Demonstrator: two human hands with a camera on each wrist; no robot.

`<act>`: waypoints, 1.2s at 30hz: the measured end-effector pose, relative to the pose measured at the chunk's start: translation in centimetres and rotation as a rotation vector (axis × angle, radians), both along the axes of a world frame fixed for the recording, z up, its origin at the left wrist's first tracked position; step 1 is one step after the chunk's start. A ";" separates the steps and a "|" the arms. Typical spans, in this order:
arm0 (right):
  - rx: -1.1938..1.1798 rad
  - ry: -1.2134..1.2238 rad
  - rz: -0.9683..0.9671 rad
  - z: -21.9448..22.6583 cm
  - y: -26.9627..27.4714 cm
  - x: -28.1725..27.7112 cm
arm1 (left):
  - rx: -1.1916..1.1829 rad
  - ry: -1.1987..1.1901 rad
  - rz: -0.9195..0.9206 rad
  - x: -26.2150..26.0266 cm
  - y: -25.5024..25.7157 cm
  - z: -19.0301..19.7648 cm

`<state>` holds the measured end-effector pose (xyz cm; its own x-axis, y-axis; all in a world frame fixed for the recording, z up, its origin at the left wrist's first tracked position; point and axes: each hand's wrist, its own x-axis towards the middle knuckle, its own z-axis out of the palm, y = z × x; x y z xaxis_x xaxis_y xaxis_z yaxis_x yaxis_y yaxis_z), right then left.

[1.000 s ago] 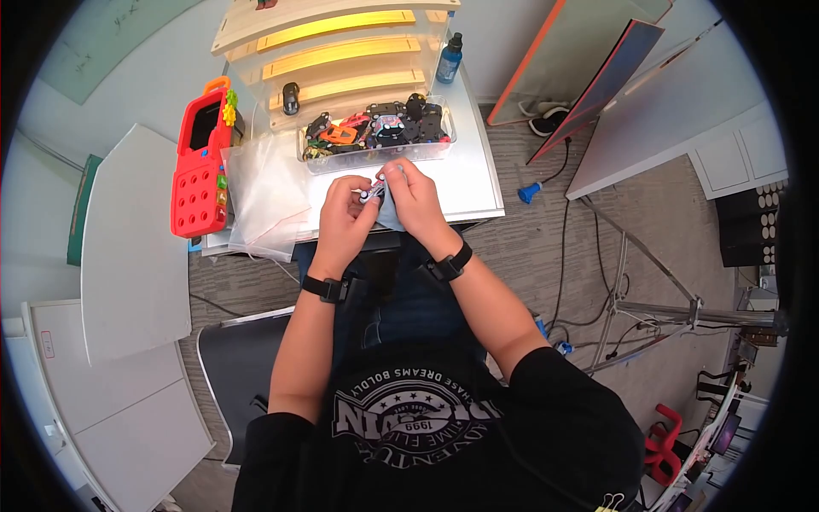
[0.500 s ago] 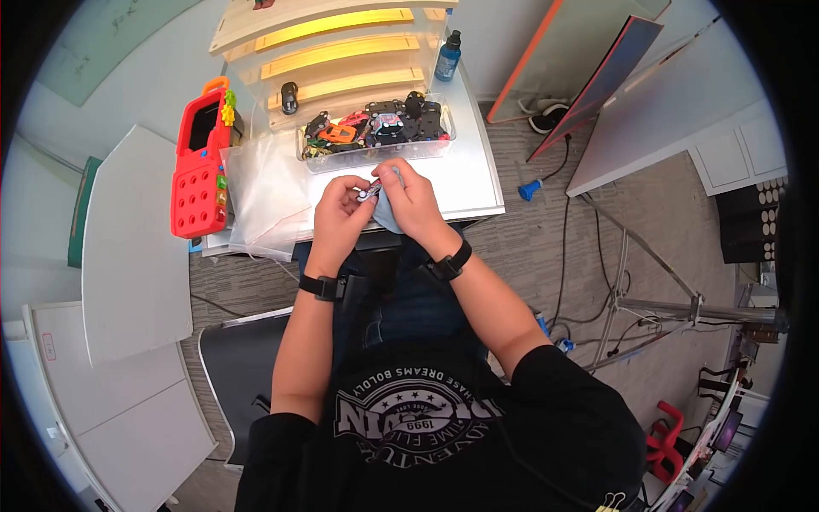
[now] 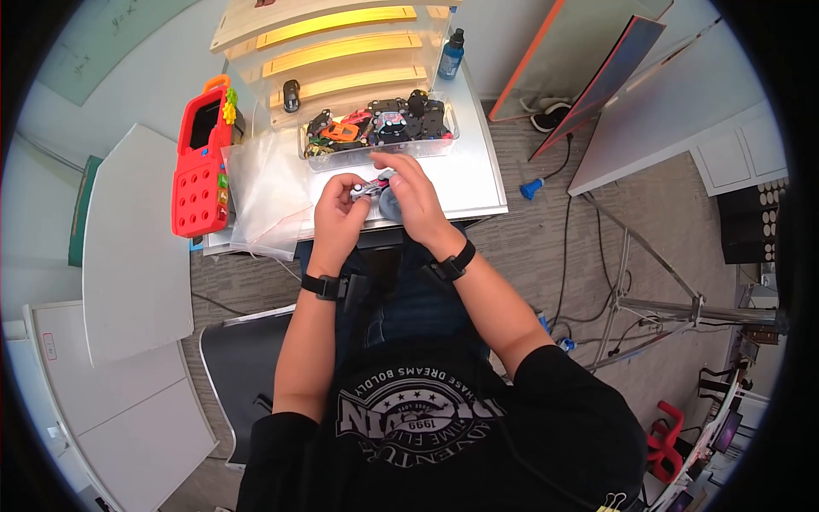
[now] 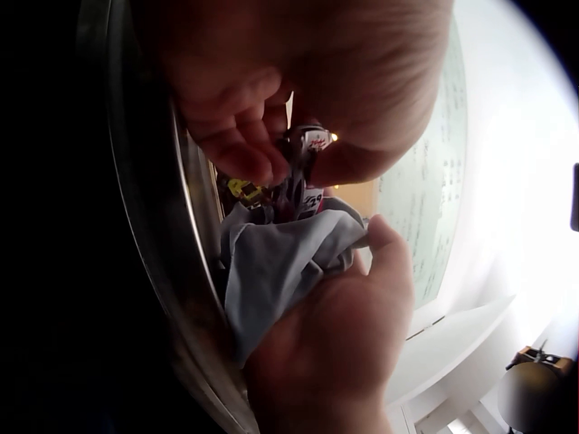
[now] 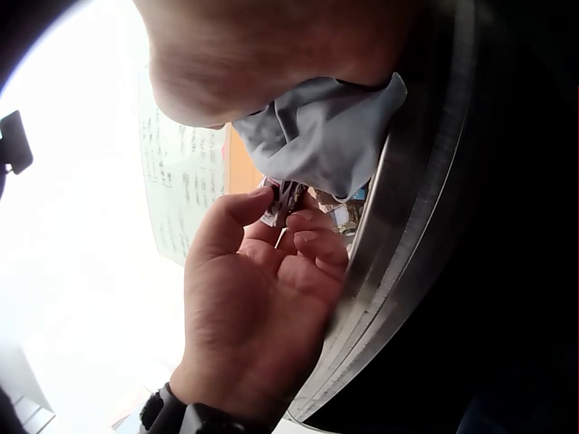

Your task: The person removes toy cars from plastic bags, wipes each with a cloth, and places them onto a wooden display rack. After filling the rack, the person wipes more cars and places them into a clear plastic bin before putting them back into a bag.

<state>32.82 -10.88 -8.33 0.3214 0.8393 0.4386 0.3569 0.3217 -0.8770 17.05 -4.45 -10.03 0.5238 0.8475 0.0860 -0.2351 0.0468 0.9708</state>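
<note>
Over the table's front edge, my left hand [image 3: 340, 213] pinches a small toy car [image 3: 367, 189] between thumb and fingers. The car is white and dark with red marks, and printed lettering shows on it in the left wrist view. Close on its right, my right hand [image 3: 418, 203] holds a grey-blue cloth [image 3: 389, 205] against the car's far end. In the left wrist view the cloth [image 4: 285, 262] drapes around that end and hides it. Most of the right fingers are behind the cloth there.
Behind the hands stands a clear plastic bin [image 3: 341, 157] full of toy cars. A wooden tiered rack [image 3: 341, 51] rises beyond it, with one black toy car [image 3: 291, 96] on it. Clear plastic bags [image 3: 264, 200] and a red toy [image 3: 198, 188] lie left; a blue bottle [image 3: 451, 55] stands back right.
The right hand has opened somewhat, its index finger lifting forward off the car, and the cloth has shifted. More of the car shows. The left hand keeps its pinch on the car.
</note>
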 end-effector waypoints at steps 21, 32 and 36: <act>-0.126 0.020 0.084 -0.2 0.0 -0.4 | -0.099 0.039 -0.147 0.0 1.0 0.5; 0.049 -0.136 0.202 0.0 -0.3 -0.2 | 0.105 0.246 -0.052 0.8 0.6 1.0; 0.117 -0.184 0.270 1.2 0.0 -0.8 | 0.141 0.353 -0.076 0.5 0.8 0.4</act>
<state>32.04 -10.90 -7.09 0.0013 0.8238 0.5668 0.3943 0.5205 -0.7574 17.54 -3.69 -9.63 0.6029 0.7978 0.0024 0.1135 -0.0888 0.9896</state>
